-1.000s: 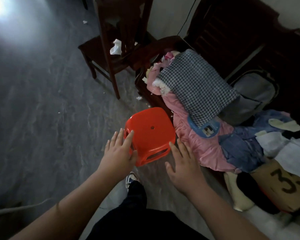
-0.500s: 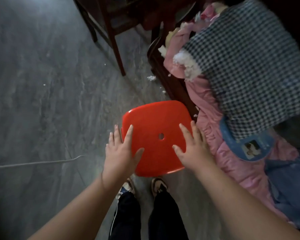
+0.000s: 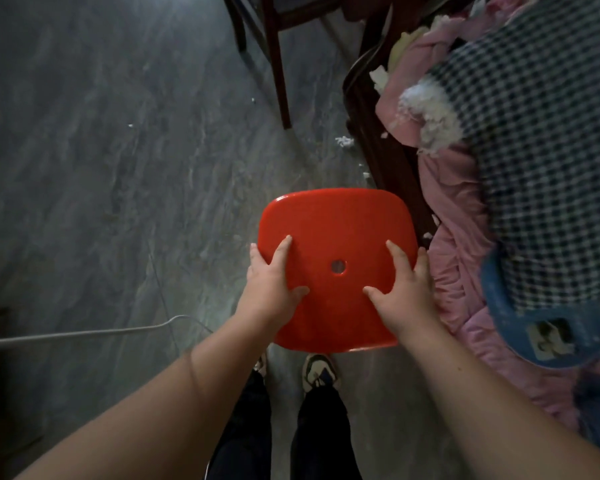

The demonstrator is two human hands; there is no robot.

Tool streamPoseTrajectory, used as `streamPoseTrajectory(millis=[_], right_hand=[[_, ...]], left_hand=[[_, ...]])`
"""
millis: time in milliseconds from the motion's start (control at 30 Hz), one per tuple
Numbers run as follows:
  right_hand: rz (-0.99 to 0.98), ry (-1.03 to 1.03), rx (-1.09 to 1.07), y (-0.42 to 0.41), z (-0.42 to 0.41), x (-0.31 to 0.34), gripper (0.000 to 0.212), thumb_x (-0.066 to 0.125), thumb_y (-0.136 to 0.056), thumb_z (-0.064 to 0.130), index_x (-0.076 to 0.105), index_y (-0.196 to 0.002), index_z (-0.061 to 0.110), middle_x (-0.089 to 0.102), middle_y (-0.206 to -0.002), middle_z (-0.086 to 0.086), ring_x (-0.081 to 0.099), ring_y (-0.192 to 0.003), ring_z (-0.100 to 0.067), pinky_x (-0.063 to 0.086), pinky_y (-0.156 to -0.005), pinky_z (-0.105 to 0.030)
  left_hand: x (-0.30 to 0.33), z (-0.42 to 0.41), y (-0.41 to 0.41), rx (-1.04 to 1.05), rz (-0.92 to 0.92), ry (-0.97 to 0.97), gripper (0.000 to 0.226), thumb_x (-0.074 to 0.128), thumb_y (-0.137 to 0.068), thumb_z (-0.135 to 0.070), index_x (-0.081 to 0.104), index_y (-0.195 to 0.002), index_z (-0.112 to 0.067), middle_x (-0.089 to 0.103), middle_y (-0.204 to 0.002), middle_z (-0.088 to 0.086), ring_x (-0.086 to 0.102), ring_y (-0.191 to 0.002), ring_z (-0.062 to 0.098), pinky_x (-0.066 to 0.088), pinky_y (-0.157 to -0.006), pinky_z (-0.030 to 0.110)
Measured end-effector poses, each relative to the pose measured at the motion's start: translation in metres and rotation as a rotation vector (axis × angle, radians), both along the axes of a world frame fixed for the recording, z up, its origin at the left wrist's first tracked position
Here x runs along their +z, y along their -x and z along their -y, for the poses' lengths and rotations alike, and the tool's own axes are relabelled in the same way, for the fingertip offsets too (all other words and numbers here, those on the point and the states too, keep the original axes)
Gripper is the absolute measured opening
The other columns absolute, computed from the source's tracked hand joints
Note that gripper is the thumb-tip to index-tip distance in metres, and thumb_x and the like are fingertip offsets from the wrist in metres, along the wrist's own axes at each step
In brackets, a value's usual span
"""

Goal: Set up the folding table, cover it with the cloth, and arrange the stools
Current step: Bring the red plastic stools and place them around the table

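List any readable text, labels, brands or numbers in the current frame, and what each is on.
No legible text in the current frame.
Blue round patch on the pink quilt: carries a small picture label, too blurred to read.
Red stool, gripped by left hand and right hand: no markings visible.
Checked cloth: pattern only.
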State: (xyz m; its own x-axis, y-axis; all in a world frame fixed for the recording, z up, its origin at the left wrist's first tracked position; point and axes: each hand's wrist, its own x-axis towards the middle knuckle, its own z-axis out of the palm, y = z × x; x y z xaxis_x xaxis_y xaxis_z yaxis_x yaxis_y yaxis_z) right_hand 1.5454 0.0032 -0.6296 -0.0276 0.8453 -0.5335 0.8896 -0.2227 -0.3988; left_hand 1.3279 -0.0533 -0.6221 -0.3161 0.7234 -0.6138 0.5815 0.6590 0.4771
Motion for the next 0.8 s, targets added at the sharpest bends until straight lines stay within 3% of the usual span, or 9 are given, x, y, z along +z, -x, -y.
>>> streamPoseTrajectory(millis=[300, 567, 800], right_hand=[[-0.045, 0.014, 0.149, 0.051, 0.012, 0.057, 0.090, 0.075, -0.080, 0.040, 0.020, -0.151, 0.050, -0.002, -0.165, -0.010, 0.022, -0.146, -0.039, 0.026, -0.119, -0.047], [-0.044, 0.013, 0.428, 0.167, 0.054, 0.116, 0.086, 0.069, -0.086, 0.041, 0.014, -0.151, 0.053, -0.011, -0.165, -0.003, 0.007, -0.149, -0.037, 0.021, -0.120, -0.051], [-0.059, 0.015, 0.683, 0.294, 0.127, 0.125, 0.086, 0.071, -0.085, 0.040, 0.016, -0.151, 0.054, -0.007, -0.166, -0.006, 0.010, -0.149, -0.035, 0.024, -0.120, -0.050]], left_hand=[[0.046, 0.038, 0.049, 0.159, -0.017, -0.015, 0.099, 0.080, -0.079, -0.029, 0.015, -0.151, -0.053, -0.007, -0.165, 0.010, 0.021, -0.148, 0.034, 0.032, -0.117, 0.045], [0.100, 0.130, 0.130, 0.443, -0.011, -0.023, 0.098, 0.081, -0.078, -0.031, 0.017, -0.150, -0.052, -0.005, -0.165, 0.011, 0.024, -0.148, 0.033, 0.031, -0.118, 0.046], [0.104, 0.247, 0.214, 0.728, -0.031, -0.028, 0.098, 0.081, -0.077, -0.032, 0.019, -0.150, -0.053, -0.005, -0.165, 0.010, 0.027, -0.147, 0.032, 0.030, -0.118, 0.046]])
